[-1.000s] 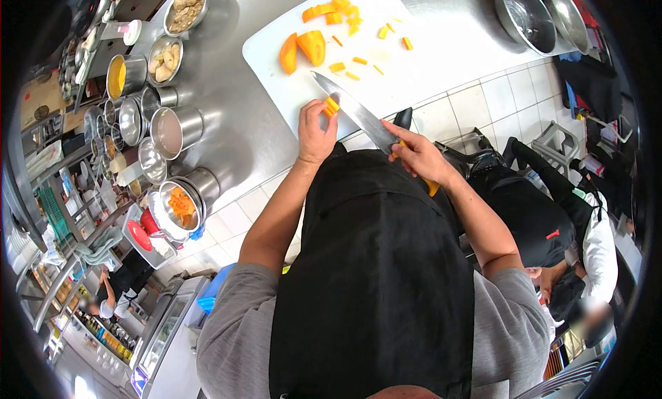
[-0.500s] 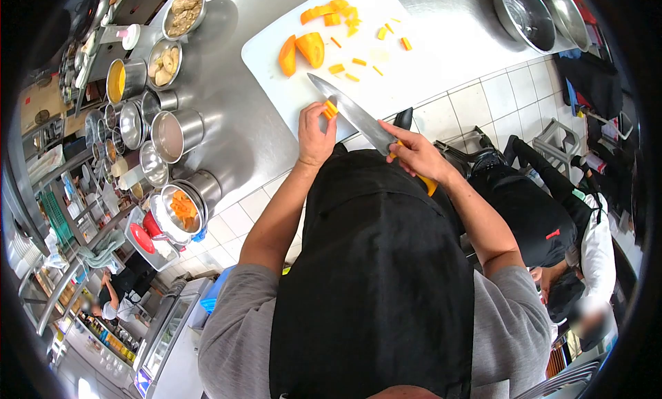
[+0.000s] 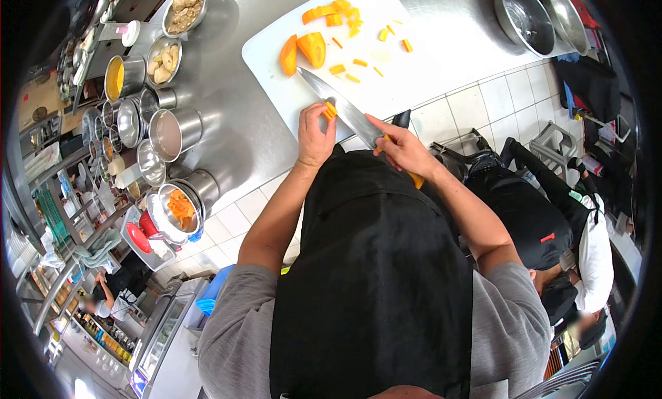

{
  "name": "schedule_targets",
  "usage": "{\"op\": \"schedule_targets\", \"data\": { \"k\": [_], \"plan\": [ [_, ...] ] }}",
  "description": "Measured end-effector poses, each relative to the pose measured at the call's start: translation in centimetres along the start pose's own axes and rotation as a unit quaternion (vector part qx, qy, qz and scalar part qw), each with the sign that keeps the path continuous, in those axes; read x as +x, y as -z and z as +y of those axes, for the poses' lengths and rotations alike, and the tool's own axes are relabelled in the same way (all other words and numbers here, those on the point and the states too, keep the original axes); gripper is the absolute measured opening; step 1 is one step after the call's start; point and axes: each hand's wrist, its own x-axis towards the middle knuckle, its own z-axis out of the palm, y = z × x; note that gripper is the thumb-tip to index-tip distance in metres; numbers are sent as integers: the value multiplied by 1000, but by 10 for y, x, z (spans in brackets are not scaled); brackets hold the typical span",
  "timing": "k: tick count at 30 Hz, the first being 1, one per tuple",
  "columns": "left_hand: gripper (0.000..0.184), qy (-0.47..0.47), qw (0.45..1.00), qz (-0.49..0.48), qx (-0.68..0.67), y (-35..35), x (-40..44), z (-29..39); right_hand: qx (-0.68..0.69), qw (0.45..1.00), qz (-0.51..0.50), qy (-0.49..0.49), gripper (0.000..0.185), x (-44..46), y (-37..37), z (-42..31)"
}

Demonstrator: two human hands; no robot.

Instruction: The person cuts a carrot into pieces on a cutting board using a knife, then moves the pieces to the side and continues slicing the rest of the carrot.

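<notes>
My left hand [image 3: 316, 137] pinches a small cut piece of carrot [image 3: 330, 111] between thumb and fingers near the front edge of the white cutting board [image 3: 272, 88]. My right hand [image 3: 403, 151] is wrapped round the yellow handle of a large kitchen knife [image 3: 338, 108]. Its blade slants up and left across the board, passing close beside the carrot piece; I cannot tell if they touch. Beyond the tip lie two big carrot chunks [image 3: 312, 50]. Farther back sit smaller carrot chunks [image 3: 334, 18], with thin sticks [image 3: 360, 62] scattered to the right.
Along the left of the steel counter [image 3: 234, 123] stand several metal bowls and pots, among them a bowl of ginger-like pieces [image 3: 163, 62] and a bowl of orange slices [image 3: 181, 207]. Metal bowls [image 3: 525, 20] stand at back right. Co-workers [image 3: 517, 199] are at right and lower left.
My right hand has drawn the knife leftward, so its tip now points nearer the big carrot chunks. My left hand keeps its place with the carrot piece. The co-workers at right shifted slightly.
</notes>
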Motion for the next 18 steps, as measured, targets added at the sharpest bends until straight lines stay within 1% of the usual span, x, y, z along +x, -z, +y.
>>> {"op": "schedule_targets", "data": {
  "k": [6, 9, 11, 12, 14, 18],
  "plan": [
    [49, 3, 1000, 7, -5, -2, -1, -2, 0, 1000, 0, 16, 58, 3, 0, -3],
    [49, 7, 1000, 4, -11, -1, 1, -1, 25, 999, 18, 12, 58, -6, 7, -9],
    [49, 12, 1000, -3, -20, 2, 3, 2, -37, 998, 56, 9, 59, -12, 10, -12],
    [48, 6, 1000, -13, -6, 3, 4, 3, -37, 998, 57, 10, 59, -12, 10, -12],
    [48, -3, 1000, -23, 7, 3, 5, 3, -132, 986, 68, 72, 58, -15, 8, -11],
    [46, 4, 1000, -16, 8, 0, 2, -2, -170, 978, 80, 95, 59, -27, 4, -16]
  ]
}}
